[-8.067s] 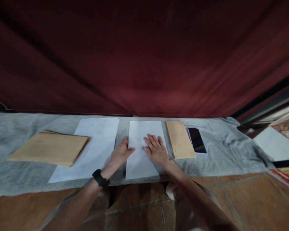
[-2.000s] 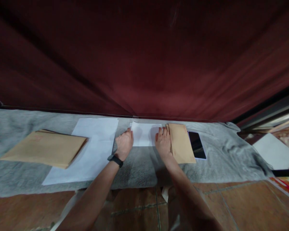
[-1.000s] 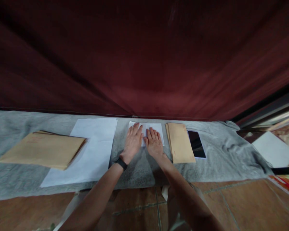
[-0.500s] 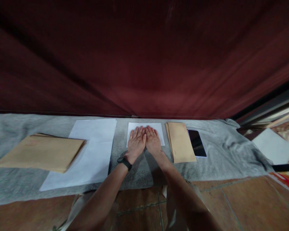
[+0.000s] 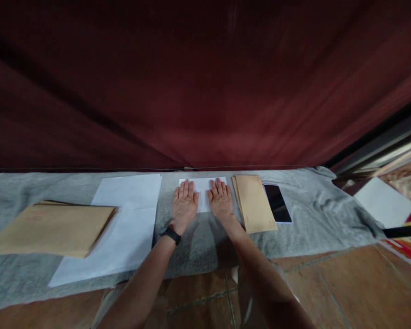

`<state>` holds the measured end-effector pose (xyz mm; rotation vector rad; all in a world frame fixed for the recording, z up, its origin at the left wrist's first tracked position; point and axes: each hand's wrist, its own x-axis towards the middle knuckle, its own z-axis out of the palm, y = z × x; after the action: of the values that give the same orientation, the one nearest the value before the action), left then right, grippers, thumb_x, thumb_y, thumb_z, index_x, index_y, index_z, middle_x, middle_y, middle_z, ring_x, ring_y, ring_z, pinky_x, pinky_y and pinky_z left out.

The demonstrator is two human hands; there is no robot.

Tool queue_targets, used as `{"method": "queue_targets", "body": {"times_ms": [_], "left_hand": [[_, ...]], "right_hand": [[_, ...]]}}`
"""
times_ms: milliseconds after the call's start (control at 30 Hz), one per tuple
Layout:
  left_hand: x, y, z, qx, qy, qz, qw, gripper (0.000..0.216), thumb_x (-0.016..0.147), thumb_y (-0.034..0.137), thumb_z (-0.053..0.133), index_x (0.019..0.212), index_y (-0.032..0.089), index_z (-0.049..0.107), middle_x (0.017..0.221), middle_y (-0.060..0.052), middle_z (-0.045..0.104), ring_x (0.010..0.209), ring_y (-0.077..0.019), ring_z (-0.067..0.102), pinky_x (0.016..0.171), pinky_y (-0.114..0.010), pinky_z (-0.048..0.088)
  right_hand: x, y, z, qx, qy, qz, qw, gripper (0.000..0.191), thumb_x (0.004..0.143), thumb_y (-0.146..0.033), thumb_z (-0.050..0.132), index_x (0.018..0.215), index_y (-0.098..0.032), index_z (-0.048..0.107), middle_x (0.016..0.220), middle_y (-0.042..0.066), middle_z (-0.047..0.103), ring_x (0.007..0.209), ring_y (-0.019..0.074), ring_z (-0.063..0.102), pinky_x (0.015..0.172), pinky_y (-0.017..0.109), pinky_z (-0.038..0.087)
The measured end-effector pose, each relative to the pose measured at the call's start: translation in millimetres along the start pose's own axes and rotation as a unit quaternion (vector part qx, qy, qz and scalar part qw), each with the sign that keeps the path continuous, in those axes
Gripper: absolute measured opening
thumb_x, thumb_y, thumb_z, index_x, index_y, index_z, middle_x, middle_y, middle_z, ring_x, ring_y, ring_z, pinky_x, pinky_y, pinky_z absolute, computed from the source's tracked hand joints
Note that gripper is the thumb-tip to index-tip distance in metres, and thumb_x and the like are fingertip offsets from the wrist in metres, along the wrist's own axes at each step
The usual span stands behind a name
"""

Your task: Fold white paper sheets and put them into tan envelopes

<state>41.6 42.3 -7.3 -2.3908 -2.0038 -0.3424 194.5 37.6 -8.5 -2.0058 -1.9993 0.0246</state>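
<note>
Head view: your left hand (image 5: 184, 204) and right hand (image 5: 221, 202) lie flat, side by side, on the folded paper (image 5: 202, 191) at the far edge of the cloth (image 5: 198, 242), each grip spread apart, clasping nothing. An envelope (image 5: 255, 202) lies just right, a phone (image 5: 277, 202) beyond it.

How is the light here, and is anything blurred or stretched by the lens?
Head view: dim light, the red curtain almost black at the top; left hand and right hand cast soft shadows on the grey cloth; the phone shows no glare; the corners look stretched.
</note>
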Motion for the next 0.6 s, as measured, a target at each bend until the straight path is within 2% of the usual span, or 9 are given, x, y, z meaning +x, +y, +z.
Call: {"method": "queue_targets", "body": {"times_ms": [200,300,433,600], "left_hand": [[2.1,-2.8,-1.0,-0.008,0.05,-0.029,0.998,0.059,0.104,0.029,0.028,0.153,-0.002,0.041,0.16,-0.022,0.04,0.154,-0.0294,0.031,0.128,-0.049,0.018],[0.2,7.2,-5.6,-0.029,0.067,0.009,0.997,0.058,0.103,0.026,0.03,0.154,0.002,0.04,0.161,-0.019,0.039,0.153,-0.0275,0.032,0.128,-0.048,0.021],[-6.1,25.5,-8.4,-0.049,0.032,0.103,0.993,0.055,0.104,0.026,0.031,0.155,0.012,0.044,0.163,-0.009,0.04,0.155,-0.0251,0.028,0.128,-0.046,0.022],[-8.8,28.3,-5.3,-0.024,-0.007,0.107,0.994,0.054,0.104,0.026,0.031,0.155,0.012,0.043,0.164,-0.01,0.037,0.155,-0.0288,0.027,0.128,-0.05,0.02]], "right_hand": [[-2.1,10.9,11.4,0.006,0.055,-0.002,0.998,0.055,0.106,-0.032,0.038,0.154,-0.005,0.044,0.16,0.022,0.039,0.148,0.0308,0.041,0.122,0.049,0.029],[-2.5,11.1,13.3,0.006,0.056,0.0,0.998,0.055,0.106,-0.032,0.039,0.154,-0.005,0.043,0.161,0.022,0.038,0.148,0.0314,0.04,0.122,0.049,0.03],[-1.6,9.5,7.9,0.008,0.028,0.015,0.999,0.053,0.106,-0.03,0.039,0.154,-0.006,0.043,0.162,0.021,0.037,0.15,0.0311,0.037,0.122,0.049,0.029],[3.1,1.4,-2.8,0.039,0.018,0.004,0.999,0.053,0.108,-0.028,0.033,0.154,-0.003,0.042,0.161,0.021,0.037,0.152,0.0292,0.035,0.124,0.048,0.026]]}}
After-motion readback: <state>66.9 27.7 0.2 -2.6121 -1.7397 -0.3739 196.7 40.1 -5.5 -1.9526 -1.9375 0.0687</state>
